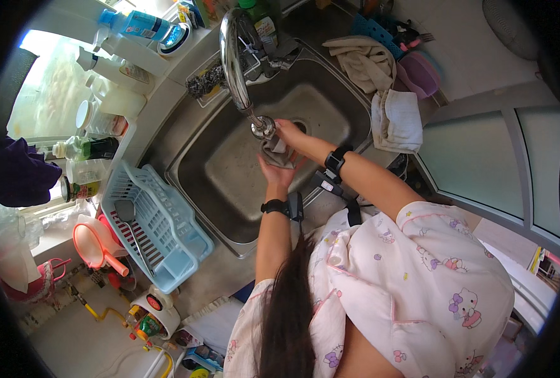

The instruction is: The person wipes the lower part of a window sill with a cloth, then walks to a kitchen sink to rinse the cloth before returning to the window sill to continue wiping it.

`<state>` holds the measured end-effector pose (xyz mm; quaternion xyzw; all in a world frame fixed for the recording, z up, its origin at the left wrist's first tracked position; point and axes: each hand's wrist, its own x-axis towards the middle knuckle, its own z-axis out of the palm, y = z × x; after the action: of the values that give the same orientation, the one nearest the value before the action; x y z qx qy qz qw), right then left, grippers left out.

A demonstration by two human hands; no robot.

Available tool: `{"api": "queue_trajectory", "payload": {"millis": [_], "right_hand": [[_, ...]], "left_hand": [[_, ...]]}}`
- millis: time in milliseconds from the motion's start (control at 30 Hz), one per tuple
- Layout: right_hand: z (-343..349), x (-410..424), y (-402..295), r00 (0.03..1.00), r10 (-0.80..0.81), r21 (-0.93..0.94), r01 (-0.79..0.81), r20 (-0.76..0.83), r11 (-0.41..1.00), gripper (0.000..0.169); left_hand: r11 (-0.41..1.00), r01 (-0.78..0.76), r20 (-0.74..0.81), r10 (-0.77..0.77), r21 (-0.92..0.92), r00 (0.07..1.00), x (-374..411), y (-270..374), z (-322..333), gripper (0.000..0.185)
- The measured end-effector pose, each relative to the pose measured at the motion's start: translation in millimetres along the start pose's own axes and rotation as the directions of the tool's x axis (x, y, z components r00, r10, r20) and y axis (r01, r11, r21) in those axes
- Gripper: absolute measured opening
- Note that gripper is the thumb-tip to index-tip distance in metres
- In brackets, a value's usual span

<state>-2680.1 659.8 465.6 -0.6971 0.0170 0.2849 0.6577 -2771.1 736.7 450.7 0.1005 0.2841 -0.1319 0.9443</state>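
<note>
A greyish-beige cloth (278, 155) lies bunched over the palm of my left hand (278, 174), under the chrome faucet's spray head (263, 127). My right hand (289, 133) is at the upper end of the same cloth, with its fingers closed on it, close beside the spray head. Both hands are above the stainless steel sink basin (228, 165), near its drain, which my right hand partly hides. Whether water is running cannot be told. Each wrist wears a black strap with a small device.
A blue plastic dish rack (166, 222) holding a ladle stands left of the sink. Bottles line the windowsill, among them a blue one (142, 26). Folded white cloth (397, 120) and a crumpled beige cloth (365, 61) lie at the sink's right rim. A dark scrubber (206, 81) sits behind the basin.
</note>
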Motion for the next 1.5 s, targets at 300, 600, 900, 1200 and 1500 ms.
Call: {"api": "queue_trajectory", "payload": {"millis": [300, 600, 900, 1200, 1500], "right_hand": [[-36.7, -77.5, -27.1, 0.762, -0.366, -0.551, 0.642, 0.534, 0.533, 0.024], [-88.3, -55.9, 0.7, 0.999, 0.029, -0.021, -0.029, 0.016, 0.999, 0.02], [-81.0, -65.5, -0.7, 0.988, 0.137, 0.227, -0.118, -0.071, 0.967, 0.019], [-93.3, -87.5, 9.8, 0.967, 0.196, 0.404, -0.116, -0.163, 0.907, 0.019], [-103.0, -89.7, 9.4, 0.959, 0.19, 0.437, -0.081, -0.21, 0.896, 0.019]], "left_hand": [[0.976, 0.016, -0.054, -0.004, 0.219, 0.999, 57.2, 56.2, -66.3, 0.027], [0.936, 0.057, -0.327, 0.065, 0.348, 0.943, 45.5, 39.1, 24.8, 0.038], [0.99, -0.022, -0.203, 0.05, 0.138, 0.978, 42.3, 37.2, 24.7, 0.023], [0.935, -0.013, -0.269, 0.116, 0.355, 0.956, 48.6, 39.0, 18.5, 0.031], [0.983, -0.03, -0.276, 0.08, 0.183, 0.958, 47.0, 31.0, 37.5, 0.037]]}}
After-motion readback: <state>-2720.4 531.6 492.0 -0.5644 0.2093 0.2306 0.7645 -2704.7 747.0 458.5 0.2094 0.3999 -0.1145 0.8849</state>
